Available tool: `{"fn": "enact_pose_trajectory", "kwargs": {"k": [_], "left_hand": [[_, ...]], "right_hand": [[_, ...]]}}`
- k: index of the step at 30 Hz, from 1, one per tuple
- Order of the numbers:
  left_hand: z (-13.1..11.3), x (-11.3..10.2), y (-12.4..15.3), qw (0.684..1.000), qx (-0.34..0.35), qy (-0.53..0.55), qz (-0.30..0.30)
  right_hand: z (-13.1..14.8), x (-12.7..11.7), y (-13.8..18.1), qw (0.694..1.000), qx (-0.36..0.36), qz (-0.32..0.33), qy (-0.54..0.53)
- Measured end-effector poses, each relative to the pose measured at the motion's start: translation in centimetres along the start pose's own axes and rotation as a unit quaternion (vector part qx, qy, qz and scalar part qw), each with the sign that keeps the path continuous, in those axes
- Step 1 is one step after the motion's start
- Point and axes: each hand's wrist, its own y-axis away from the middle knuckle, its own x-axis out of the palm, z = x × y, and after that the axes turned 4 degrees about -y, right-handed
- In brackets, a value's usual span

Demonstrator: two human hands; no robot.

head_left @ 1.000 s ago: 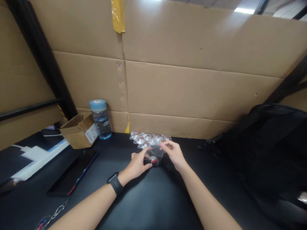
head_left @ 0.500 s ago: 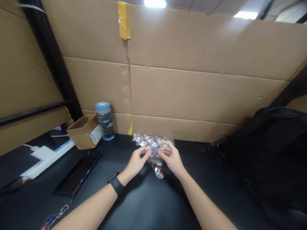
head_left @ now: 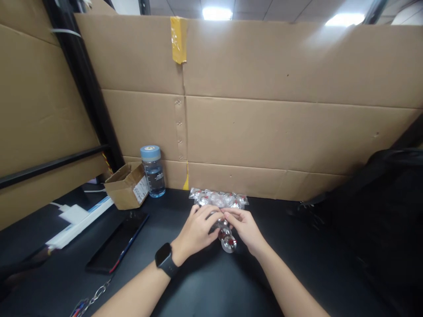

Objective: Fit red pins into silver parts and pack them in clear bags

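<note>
the left hand (head_left: 200,225) is arching half-curled, the right hand (head_left: 243,225) is forming a near-closed pinch (what either is gripping, i cannot tell); glossy, red-marked round discs (head_left: 228,243) are lying between them on the smooth black tabletop (head_left: 211,286), near crinkly clear-plastic packets (head_left: 237,201)

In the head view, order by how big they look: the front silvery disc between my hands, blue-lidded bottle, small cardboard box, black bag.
Black bag
Cardboard box
Blue-lidded bottle
Front silvery disc
</note>
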Motion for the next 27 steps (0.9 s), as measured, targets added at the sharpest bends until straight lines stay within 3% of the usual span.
{"fn": "enact_pose_trajectory", "kwargs": {"k": [4,8,11,15,18,21,24,27], "left_hand": [[1.1,-0.1,-0.1,1.000,0.014,-0.017,0.007],[2.5,0.3,0.0,0.999,0.020,-0.016,-0.043],[4.3,0.0,0.1,0.993,-0.038,-0.038,-0.105],[7.7,-1.1,0.7,0.970,-0.151,-0.104,-0.157],[10.3,-0.6,1.4,0.953,-0.242,-0.154,-0.098],[12.2,1.1,2.3,0.945,-0.286,-0.156,0.040],[12.8,2.7,2.9,0.926,-0.315,-0.138,0.154],[12.8,3.2,2.9,0.917,-0.325,-0.135,0.187]], "right_hand": [[0.0,0.0,0.0,1.000,0.014,0.023,0.016],[-0.9,-0.6,-0.2,0.995,0.003,0.046,0.084],[-2.0,-1.5,-0.5,0.980,-0.043,0.030,0.193],[-2.9,-2.2,-1.1,0.916,-0.116,0.036,0.383],[-2.8,-1.6,-1.7,0.878,-0.097,0.097,0.459],[-2.4,-0.5,-2.1,0.856,-0.073,0.145,0.491],[-2.0,-0.2,-2.2,0.848,-0.065,0.145,0.506],[-1.8,-0.4,-2.2,0.843,-0.054,0.130,0.520]]}}
